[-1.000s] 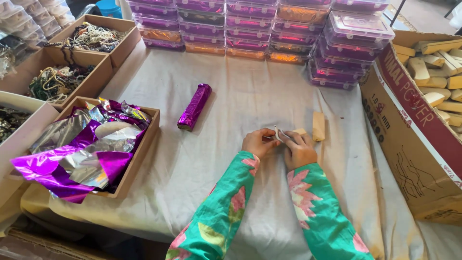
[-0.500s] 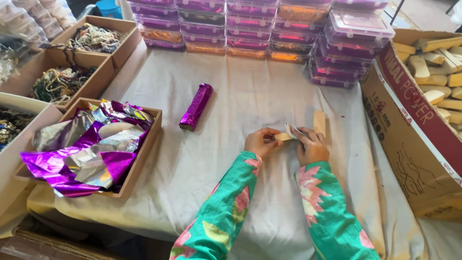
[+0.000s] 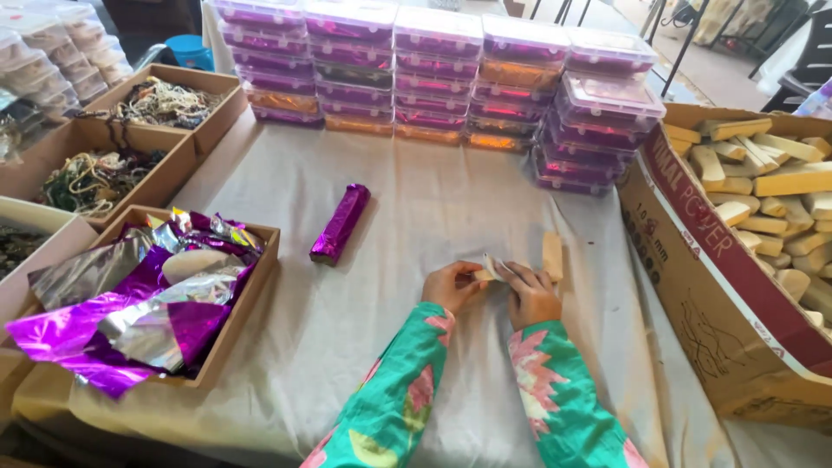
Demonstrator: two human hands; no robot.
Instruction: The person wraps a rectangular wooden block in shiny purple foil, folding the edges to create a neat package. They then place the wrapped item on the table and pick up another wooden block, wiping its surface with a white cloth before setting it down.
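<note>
My left hand and my right hand meet at the middle of the cloth-covered table. Between them they pinch a small tan wooden block with a bit of pale tape or paper on it. A second tan wooden block lies on the cloth just right of my right hand. A long block wrapped in shiny purple foil lies on the cloth to the upper left of my hands.
A shallow cardboard tray of purple and silver foil sheets sits at the left. Behind it stand trays of beaded strings. Stacked clear lidded boxes line the far edge. A large carton of bare wooden blocks stands at the right.
My hands have drawn closer together on the small block and shifted slightly left. The camera has tilted up, showing more of the far side.
</note>
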